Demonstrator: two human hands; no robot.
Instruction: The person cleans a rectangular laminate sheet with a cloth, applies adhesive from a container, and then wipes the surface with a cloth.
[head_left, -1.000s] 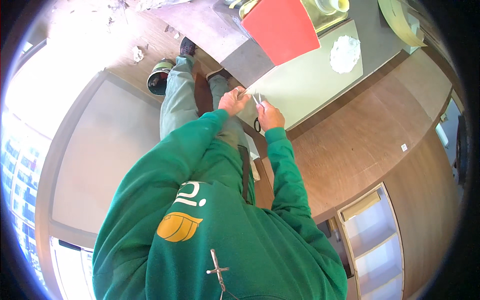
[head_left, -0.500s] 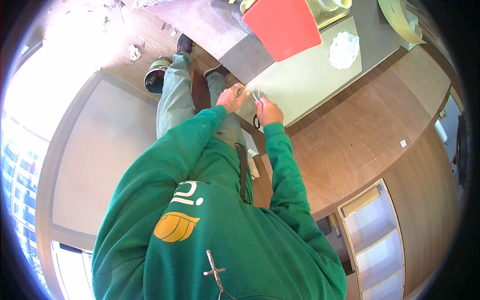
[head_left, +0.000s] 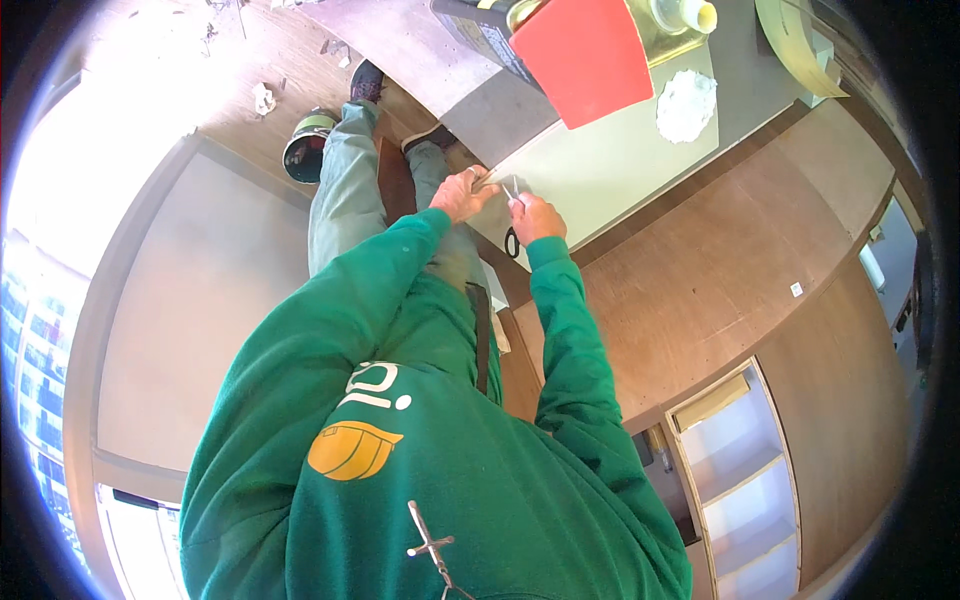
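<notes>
One metal cross (head_left: 430, 545) nearest, hanging over a green sweatshirt (head_left: 420, 470); shelf unit (head_left: 745, 479) near R. Bit farther, abt mid-scene: R hand (head_left: 537, 217) curled snugly round scissors (head_left: 516, 190), w/ black loop out on the near side, blades pointing far & slightly parted. L hand (head_left: 464, 196) just L of it, fingers bent & tips pinched together, by the look of it on a thin tan strip (head_left: 486, 181); material too small to tell. Blade tips right by L fingertips; touching strip or not, can't tell. Both hands by the near-L end of a pale board (head_left: 600, 175).

Handling, as a guess: scissors light, stiff, fairly smooth, sharp at far end; best held by the loops, well back from blades. Strip prob. v. light, maybe bendy, easy to snap or drop; pinch firmly near its end, w/ fingertips clear of blades.

Wood panel (head_left: 720, 270) to R. Farther, bucket (head_left: 305, 150) to L, beside the legs (head_left: 345, 190). Far on board, white lump (head_left: 687, 106), crumpled or pasty, can't tell which. Farthest: red box (head_left: 585, 65), gold tin (head_left: 675, 48) & bottle (head_left: 690, 14) w/ yellowish cap.
</notes>
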